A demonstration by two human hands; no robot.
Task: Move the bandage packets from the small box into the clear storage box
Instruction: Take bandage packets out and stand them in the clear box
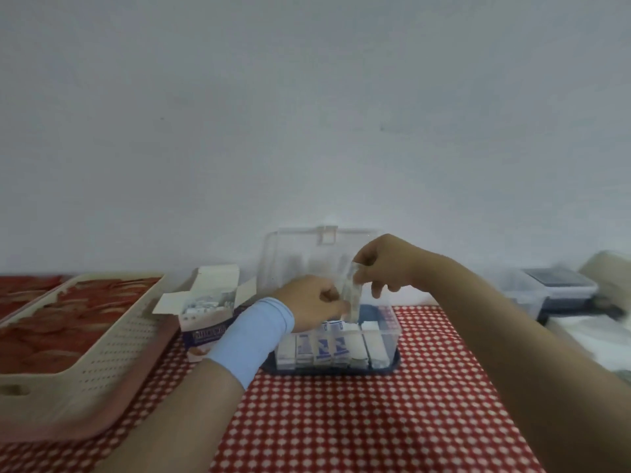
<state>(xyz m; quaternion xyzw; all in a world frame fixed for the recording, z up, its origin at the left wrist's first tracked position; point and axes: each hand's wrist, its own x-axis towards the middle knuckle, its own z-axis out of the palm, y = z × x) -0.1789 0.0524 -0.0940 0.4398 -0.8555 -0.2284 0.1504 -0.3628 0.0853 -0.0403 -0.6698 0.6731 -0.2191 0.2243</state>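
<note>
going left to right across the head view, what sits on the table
Beige perforated tray → small box → clear storage box → dark-lidded container. The left hand and right hand, pinching a bandage packet, overlap the clear box, so they are left out.

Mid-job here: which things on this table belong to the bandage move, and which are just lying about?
In the job: small box, clear storage box, bandage packet pinched by left hand and right hand.
Lying about: beige perforated basket, lidded containers at right.
</note>
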